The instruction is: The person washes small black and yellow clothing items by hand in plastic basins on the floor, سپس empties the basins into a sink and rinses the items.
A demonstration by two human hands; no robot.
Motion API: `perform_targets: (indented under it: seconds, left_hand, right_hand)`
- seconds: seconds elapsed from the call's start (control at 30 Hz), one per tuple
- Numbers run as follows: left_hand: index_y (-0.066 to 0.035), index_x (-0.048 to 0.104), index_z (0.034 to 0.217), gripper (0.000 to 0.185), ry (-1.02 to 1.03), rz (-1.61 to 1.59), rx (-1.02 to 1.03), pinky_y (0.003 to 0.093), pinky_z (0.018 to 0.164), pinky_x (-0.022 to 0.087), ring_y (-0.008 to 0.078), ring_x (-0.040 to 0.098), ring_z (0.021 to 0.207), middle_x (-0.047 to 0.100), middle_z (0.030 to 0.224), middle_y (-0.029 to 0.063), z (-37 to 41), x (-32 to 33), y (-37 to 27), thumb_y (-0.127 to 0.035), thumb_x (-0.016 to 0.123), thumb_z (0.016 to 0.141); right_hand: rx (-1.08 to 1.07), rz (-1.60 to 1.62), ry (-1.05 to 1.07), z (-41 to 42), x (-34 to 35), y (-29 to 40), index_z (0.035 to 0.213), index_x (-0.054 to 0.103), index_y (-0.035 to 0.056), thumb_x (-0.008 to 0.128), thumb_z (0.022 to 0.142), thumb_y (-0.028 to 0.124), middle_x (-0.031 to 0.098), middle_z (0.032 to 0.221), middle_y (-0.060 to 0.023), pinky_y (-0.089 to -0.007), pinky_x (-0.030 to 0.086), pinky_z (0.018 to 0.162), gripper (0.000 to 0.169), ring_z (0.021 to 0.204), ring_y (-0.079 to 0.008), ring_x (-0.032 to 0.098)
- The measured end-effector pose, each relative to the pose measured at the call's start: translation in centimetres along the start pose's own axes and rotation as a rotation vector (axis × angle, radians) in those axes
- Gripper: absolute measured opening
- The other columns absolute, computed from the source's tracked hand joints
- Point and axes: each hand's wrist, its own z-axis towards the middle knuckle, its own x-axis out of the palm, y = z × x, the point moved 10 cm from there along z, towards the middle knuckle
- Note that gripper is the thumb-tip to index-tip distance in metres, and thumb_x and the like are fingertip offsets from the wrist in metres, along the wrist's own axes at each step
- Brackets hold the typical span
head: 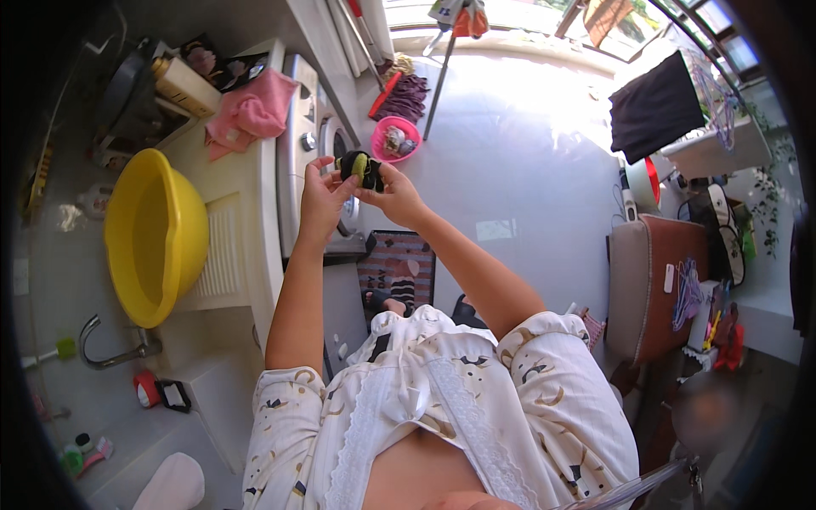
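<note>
Both hands are raised in front of me, near the front of a washing machine (303, 95). Between them they hold a small bundle of black and yellow-green fabric (361, 167), possibly rolled socks. My left hand (325, 197) grips its left side and lower edge, thumb across the front. On the other side, my right hand (396, 194) pinches the bundle's right end and lower edge. The fingers hide part of the bundle. Beyond the hands, a pink basin (377, 144) stands on the floor with white and grey cloth items (398, 141) in it.
A yellow basin (191, 236) tilts over the sink's washboard (220, 248) at left, near a curved tap (95, 363). Pink cloth (255, 115) lies on the counter. A patterned mat (398, 264) is underfoot. A mop (408, 95) stands ahead; a brown padded seat (669, 287) is at right.
</note>
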Motion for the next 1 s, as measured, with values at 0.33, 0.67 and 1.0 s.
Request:
perform_targets:
  seconds: [0.33, 0.67, 1.0]
  left_hand:
    - [-0.001, 0.062, 0.096, 0.016, 0.138, 0.557, 0.138, 0.032, 0.067, 0.049, 0.0164, 0.064, 0.072, 0.068, 0.081, 0.0077, -1.7, 30.2, 10.6, -0.013, 0.052, 0.093]
    - [-0.003, 0.066, 0.104, 0.02, 0.529, 0.273, -0.1, 0.0246, 0.068, 0.049, 0.0083, 0.061, 0.076, 0.068, 0.085, 0.0028, -4.0, 49.5, 16.1, -0.018, 0.061, 0.092]
    - [0.001, 0.067, 0.081, 0.022, 0.796, 0.603, 0.045, 0.0274, 0.054, 0.04, 0.0097, 0.049, 0.059, 0.055, 0.065, 0.004, -2.4, 59.8, 14.2, -0.019, 0.068, 0.087]
  right_hand:
    - [0.126, 0.042, -0.859, -24.3, -35.5, -7.7, 0.095, 0.07, 0.0031, 0.06, 0.094, 0.018, 0.065, 0.082, -0.0007, -0.023, 0.046, 0.078, 0.018, 0.083, -0.0099, 0.058]
    - [0.316, -0.024, -0.867, -33.6, -46.1, -10.6, 0.114, 0.064, 0.0106, 0.065, 0.084, 0.007, 0.064, 0.1, -0.0058, -0.0305, 0.051, 0.074, 0.03, 0.082, -0.0141, 0.061]
    - [0.194, -0.484, -0.918, -30.0, -53.5, -10.8, 0.1, 0.07, 0.0084, 0.068, 0.083, 0.022, 0.067, 0.096, -0.0096, -0.0329, 0.048, 0.079, 0.022, 0.09, -0.0237, 0.06]
